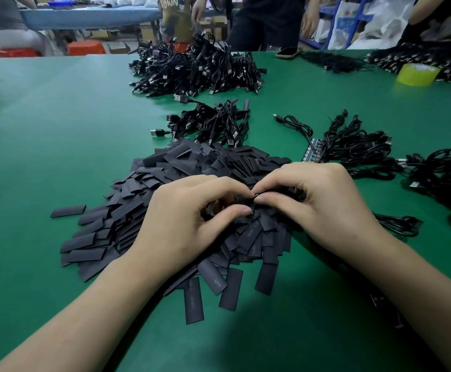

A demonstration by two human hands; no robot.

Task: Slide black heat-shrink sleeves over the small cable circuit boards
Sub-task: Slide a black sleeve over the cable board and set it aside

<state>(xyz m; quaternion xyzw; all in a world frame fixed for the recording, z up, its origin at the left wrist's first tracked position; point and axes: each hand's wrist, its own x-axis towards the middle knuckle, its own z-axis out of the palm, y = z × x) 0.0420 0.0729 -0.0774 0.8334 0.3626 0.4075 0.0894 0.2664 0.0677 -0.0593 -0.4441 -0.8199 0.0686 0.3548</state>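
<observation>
Both hands meet over the near middle of the green tabletop. The left hand and the right hand have their fingers curled. The thumb and forefinger tips of each close on one small black sleeve, pinched between the two hands just above the heap. The fingertips hide most of it, so I cannot tell whether a board is inside.

Under and around the hands lies the sleeve pile. Its flat black strips are spread loosely from left of the left wrist to the far side of the knuckles. One stray strip lies alone to the left, and several more lie near, between the forearms. A few carry faint pale print.

Just beyond the right hand, to the right of the pile, lies a cable bundle. A row of small boards shows at its left edge, close to the pile's far right corner. More black cable sits at the right edge of the tabletop.

Beyond the pile is a small cable heap with USB plugs poking out to the left. Farther still is a big cable heap.

At the far right stands a yellow tape roll, and a phone lies at the far edge. People stand along that far side.
</observation>
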